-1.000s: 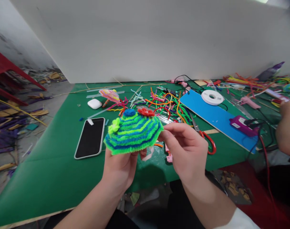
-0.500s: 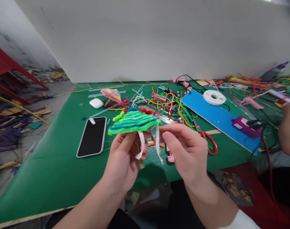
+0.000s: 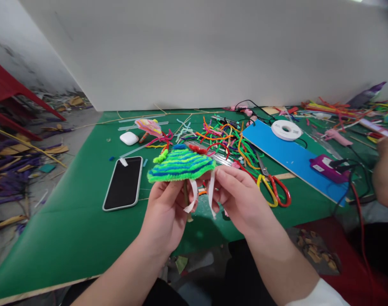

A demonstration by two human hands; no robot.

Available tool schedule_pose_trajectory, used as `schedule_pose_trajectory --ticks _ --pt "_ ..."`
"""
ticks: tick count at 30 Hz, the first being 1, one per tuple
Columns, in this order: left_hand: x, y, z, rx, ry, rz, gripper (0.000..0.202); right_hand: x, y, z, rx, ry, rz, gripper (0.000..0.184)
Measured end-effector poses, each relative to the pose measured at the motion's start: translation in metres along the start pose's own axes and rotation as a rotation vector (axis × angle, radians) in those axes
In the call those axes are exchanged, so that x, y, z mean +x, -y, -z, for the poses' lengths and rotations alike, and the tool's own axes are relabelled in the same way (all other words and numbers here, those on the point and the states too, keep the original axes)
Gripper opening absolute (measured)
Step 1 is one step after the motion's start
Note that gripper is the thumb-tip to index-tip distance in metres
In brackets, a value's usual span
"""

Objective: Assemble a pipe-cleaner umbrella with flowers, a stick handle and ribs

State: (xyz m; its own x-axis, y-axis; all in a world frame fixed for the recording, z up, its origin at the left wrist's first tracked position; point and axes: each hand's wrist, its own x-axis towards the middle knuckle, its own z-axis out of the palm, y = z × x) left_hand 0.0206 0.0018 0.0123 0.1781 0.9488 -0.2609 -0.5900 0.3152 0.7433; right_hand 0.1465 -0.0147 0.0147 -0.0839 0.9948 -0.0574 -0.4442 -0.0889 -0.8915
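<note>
A small umbrella (image 3: pixel 181 166) made of green and blue pipe cleaners is held over the table's front part. Red, blue and yellow-green tufts sit along its top. My left hand (image 3: pixel 166 210) is closed around its brown stick handle and supports the canopy from below. The thumb and fingers of my right hand (image 3: pixel 237 193) pinch the canopy's right edge, near a white ribbon (image 3: pixel 211 195). A second white ribbon (image 3: pixel 193 196) hangs beside the stick. The right fingertips are partly hidden behind the canopy and ribbon.
A phone (image 3: pixel 124 183) and white earphone case (image 3: pixel 129 138) lie left. Behind are a pink umbrella (image 3: pixel 148 126) and tangled pipe cleaners (image 3: pixel 229 138). Scissors (image 3: pixel 270 185), a blue board (image 3: pixel 286 155), ribbon spool (image 3: pixel 286 130), purple power strip (image 3: pixel 329 168) and another person's hand (image 3: pixel 387 170) are right.
My right hand has moved left and closed in on the canopy's edge. The umbrella has shifted slightly right and tipped a little, and the scissors' yellow handle has come into sight.
</note>
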Motion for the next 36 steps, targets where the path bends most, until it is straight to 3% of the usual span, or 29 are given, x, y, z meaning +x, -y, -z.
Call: schedule_pose_trajectory --ticks 5,11,16,27,36 --pt "0.001 0.001 0.000 -0.038 0.027 0.025 0.021 0.000 0.000 0.000 0.141 0.116 -0.061 0.019" --pt "-0.001 0.001 0.000 -0.058 0.057 0.008 0.022 -0.001 0.001 -0.002 0.110 0.037 0.018 0.010" --pt "0.000 0.001 0.001 -0.063 0.114 0.004 0.024 -0.001 0.002 -0.003 -0.054 -0.077 0.167 0.010" --pt "-0.001 0.004 0.007 -0.022 0.123 -0.025 0.020 -0.009 0.006 -0.005 -0.593 -0.217 0.491 0.010" --pt "-0.001 0.006 0.006 -0.008 0.103 -0.055 0.019 -0.012 0.005 -0.007 -0.704 -0.269 0.586 0.009"
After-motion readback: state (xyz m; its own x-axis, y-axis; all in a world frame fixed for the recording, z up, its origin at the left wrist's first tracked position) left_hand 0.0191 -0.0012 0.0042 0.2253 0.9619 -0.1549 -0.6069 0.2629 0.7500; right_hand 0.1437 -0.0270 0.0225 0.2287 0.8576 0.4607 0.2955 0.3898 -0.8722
